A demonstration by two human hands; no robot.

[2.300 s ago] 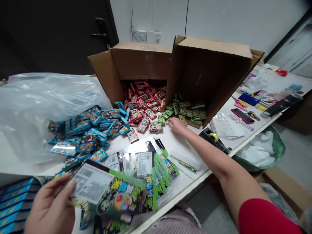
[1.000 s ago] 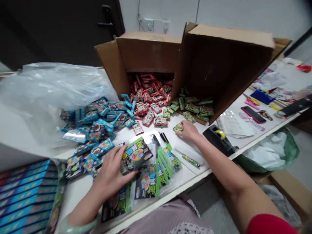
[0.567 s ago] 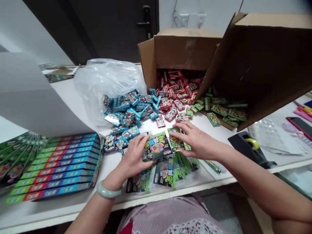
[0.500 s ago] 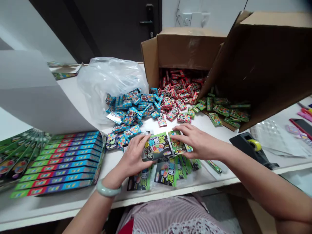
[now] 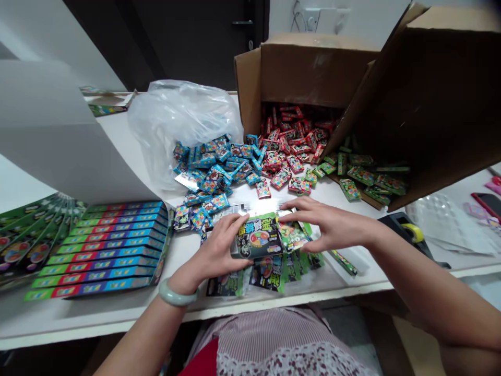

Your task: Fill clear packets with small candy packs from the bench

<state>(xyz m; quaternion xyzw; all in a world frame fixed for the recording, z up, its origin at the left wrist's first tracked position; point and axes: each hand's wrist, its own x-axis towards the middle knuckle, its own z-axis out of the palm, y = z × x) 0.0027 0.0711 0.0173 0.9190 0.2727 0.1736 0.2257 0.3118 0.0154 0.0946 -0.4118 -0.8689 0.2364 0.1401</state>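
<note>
My left hand (image 5: 219,245) is closed on the left end of a black and green printed packet (image 5: 259,238), thumb along its lower edge. At the packet's right end, my right hand (image 5: 326,222) has its fingers and thumb around a small green candy box (image 5: 293,236). The small box meets the packet's right edge; I cannot tell whether part of it is inside. Under both hands lie several flat black and green packets (image 5: 268,274), spread in an overlapping row near the table edge.
Blue candy boxes (image 5: 213,177) spill from a clear plastic bag (image 5: 183,115). Red boxes (image 5: 291,141) and green boxes (image 5: 362,175) lie in and before cardboard cartons (image 5: 309,73). A display tray (image 5: 105,250) of stacked boxes stands left, a tape dispenser (image 5: 407,235) right.
The view has shifted slightly. The small green box beside the packet has tilted, showing a brighter face. Both hands keep nearly the same positions on the packet and box.
</note>
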